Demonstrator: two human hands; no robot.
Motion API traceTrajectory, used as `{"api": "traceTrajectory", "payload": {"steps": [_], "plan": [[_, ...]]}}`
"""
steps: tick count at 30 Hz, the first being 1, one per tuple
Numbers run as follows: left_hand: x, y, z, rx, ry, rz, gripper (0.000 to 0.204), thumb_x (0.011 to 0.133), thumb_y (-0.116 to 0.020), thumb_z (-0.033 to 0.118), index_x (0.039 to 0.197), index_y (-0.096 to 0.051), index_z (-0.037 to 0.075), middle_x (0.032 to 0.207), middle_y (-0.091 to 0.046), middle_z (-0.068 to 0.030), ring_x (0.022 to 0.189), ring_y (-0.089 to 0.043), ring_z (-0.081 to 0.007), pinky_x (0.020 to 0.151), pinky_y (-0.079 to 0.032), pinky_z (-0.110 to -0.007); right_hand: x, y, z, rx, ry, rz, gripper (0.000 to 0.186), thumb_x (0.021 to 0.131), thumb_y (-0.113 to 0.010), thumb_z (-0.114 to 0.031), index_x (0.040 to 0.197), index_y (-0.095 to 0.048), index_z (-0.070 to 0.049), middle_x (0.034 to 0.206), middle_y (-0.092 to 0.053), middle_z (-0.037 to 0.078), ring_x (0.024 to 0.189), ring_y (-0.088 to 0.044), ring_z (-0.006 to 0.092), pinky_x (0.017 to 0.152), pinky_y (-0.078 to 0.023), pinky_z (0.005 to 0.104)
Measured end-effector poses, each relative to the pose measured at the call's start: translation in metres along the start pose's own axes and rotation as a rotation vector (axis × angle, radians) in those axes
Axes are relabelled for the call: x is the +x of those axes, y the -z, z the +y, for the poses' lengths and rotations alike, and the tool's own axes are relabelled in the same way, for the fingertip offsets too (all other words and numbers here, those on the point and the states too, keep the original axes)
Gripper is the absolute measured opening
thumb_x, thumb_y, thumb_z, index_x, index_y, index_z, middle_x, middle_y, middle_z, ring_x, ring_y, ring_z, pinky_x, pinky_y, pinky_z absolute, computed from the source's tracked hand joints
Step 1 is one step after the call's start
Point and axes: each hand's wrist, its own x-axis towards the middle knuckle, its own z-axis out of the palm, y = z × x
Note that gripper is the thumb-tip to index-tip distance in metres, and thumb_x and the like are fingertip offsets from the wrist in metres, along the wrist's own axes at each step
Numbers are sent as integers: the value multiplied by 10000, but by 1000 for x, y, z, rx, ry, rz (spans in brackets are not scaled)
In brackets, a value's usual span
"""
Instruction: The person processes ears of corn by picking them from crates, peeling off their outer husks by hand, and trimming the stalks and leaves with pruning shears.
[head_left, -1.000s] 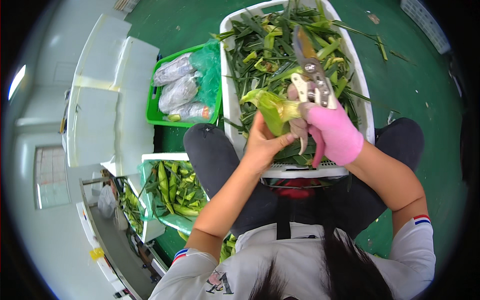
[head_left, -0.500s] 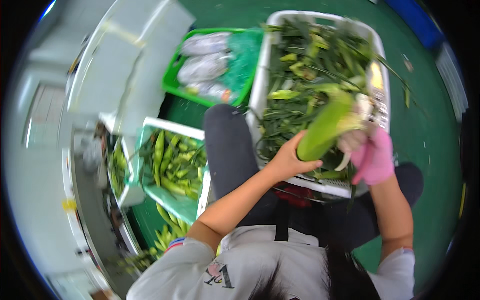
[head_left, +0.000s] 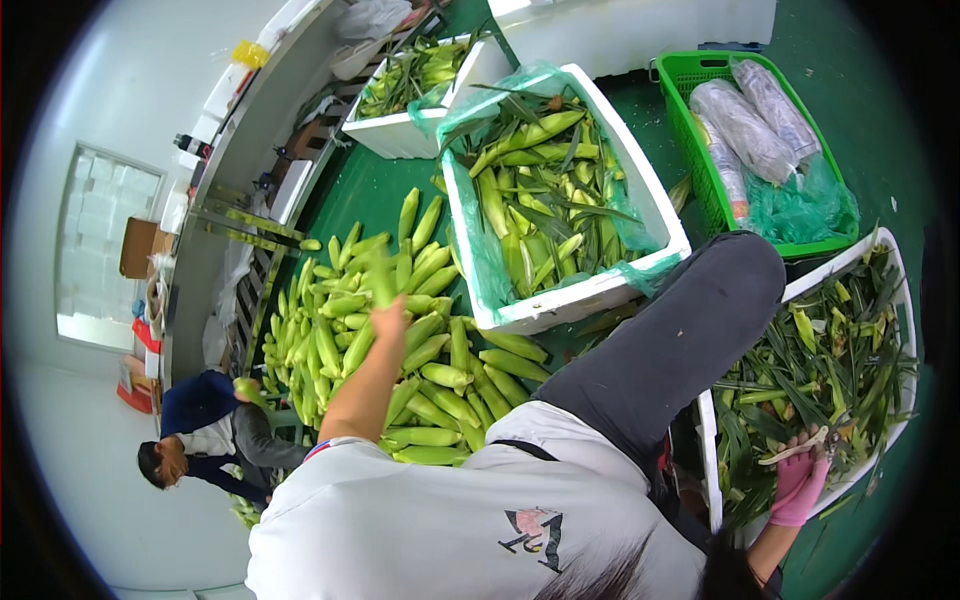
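Note:
My bare left hand (head_left: 390, 316) reaches out over a big pile of green husked corn (head_left: 440, 375) on the floor. It grips the lower end of an ear of corn (head_left: 379, 272), blurred by motion, above the far part of the pile. At the right, my right hand (head_left: 797, 482) wears a pink glove and is closed on a pair of pruning shears (head_left: 795, 450) with pale handles. That hand is over a white basket (head_left: 712, 460) full of stripped green leaves (head_left: 800, 370).
A lined white foam box (head_left: 632, 130) of unpeeled corn stands ahead, with a smaller foam box (head_left: 395, 135) behind it. A green crate (head_left: 690, 150) holds wrapped rolls and green plastic. Another person (head_left: 205, 415) sits at the far left, beside a metal-framed bench (head_left: 225, 200).
The view has swung left. My left hand has carried the ear of corn from the leaf basket to the pile. My right hand has parted from the ear and stays by the basket.

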Motion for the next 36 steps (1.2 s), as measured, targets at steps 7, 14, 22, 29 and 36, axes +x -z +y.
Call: {"api": "traceTrajectory", "payload": {"steps": [7,14,22,29,36], "plan": [[83,11,-30,-44,-384,560,468,780,-598,-17,1237,-499,-39,1085,-619,-201,875,-617,-276,799,-508,-386,11,-8,33,-33,-87,266,478,927,-567,-287,1337,-484,-56,1205,-547,70,1093,-511,213,987,-397,353],[-59,-280,60,298,255,-824,426,828,-638,254,1146,-589,-25,980,-642,-144,848,-614,-226,744,-492,-338,-7,-26,39,7,-96,308,456,927,-562,-302,1310,-500,-63,1216,-547,84,1095,-516,217,949,-422,395],[-109,-375,-2,842,-73,-843,728,821,-667,440,1336,-439,-21,1324,-517,-175,1171,-539,-314,920,-454,-421,-14,-36,52,-25,-46,344,422,905,-598,-276,1253,-524,-48,1189,-550,91,1069,-506,234,954,-409,377],[-150,-310,124,-474,688,-1142,518,857,-623,435,1156,-544,20,1056,-628,-148,854,-633,-278,752,-536,-394,-10,-55,37,-7,7,241,410,911,-591,-249,1257,-517,-43,1179,-558,76,1063,-514,233,947,-410,372],[-308,-209,231,-331,-606,-1136,437,760,-758,187,1092,-544,1,970,-639,-85,880,-599,-162,802,-477,-307,-22,-112,1,-385,220,204,565,831,-616,-172,1334,-429,5,1040,-578,75,971,-556,177,881,-451,309]]}}
